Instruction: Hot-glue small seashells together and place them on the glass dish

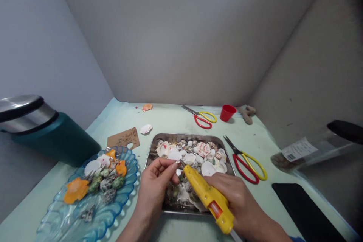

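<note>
My right hand (pixel 241 200) is wrapped round a yellow glue gun (pixel 208 194), its metal nozzle pointing up-left. The nozzle tip touches a small shell (pixel 176 163) pinched between the fingers of my left hand (pixel 154 187). Both hands hover over the near half of a metal tray (pixel 154 147) that is filled with several white, pink and speckled seashells.
A blue glass dish (pixel 124 196) with shells and orange pieces lies at the left. A teal bin (pixel 53 138) with a steel lid stands behind it. Two red-and-yellow scissors (pixel 249 160) (pixel 202 117), a red cup (pixel 227 112), a brown card (pixel 124 138) and a black phone (pixel 303 211) lie about.
</note>
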Demonstrator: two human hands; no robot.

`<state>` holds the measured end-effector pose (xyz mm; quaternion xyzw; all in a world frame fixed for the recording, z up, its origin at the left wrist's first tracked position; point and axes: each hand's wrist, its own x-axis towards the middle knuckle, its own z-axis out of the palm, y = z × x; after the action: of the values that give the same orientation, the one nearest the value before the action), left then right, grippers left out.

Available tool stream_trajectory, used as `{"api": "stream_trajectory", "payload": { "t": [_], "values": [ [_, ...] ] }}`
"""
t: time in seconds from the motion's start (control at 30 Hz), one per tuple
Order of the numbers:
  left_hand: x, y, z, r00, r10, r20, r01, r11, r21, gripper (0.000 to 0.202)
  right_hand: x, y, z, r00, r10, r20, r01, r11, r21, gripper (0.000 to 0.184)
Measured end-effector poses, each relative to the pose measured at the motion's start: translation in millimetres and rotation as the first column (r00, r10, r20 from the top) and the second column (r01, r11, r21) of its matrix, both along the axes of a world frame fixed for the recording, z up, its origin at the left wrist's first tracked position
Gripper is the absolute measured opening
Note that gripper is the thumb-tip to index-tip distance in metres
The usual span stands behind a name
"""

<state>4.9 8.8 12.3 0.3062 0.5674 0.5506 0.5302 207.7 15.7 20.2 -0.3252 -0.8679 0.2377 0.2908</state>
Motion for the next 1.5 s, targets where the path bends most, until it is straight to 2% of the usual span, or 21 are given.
{"api": "stream_trajectory", "payload": {
  "t": [0.3,0.5,0.7,1.03,1.5],
  "values": [
    [-0.9,-0.3,0.0,1.000,0.005,0.027,-0.006,0.999,0.039,0.024,0.4,-0.5,-1.8,1.000,-0.018,-0.011,0.019,0.999,0.026,0.020],
    [0.0,-0.4,1.2,1.000,-0.001,0.017,0.001,1.000,0.010,0.024,0.9,-0.3,-1.5,1.000,0.026,0.007,-0.025,0.999,-0.026,0.024],
    [-1.1,-0.9,-2.8,0.999,-0.038,0.012,0.038,0.999,0.031,0.021,0.7,-0.3,0.2,0.998,0.067,-0.013,-0.067,0.998,-0.020,0.020],
    [-0.9,-0.9,-3.5,1.000,-0.005,-0.007,0.005,0.998,0.059,0.021,1.8,0.5,-5.0,0.999,0.037,-0.013,-0.037,0.999,-0.016,0.024],
    [-0.7,-1.7,-0.3,1.000,0.007,0.013,-0.008,1.000,0.010,0.026,1.3,0.8,-5.9,1.000,-0.008,-0.027,0.008,1.000,-0.008,0.021]
  ]
}}
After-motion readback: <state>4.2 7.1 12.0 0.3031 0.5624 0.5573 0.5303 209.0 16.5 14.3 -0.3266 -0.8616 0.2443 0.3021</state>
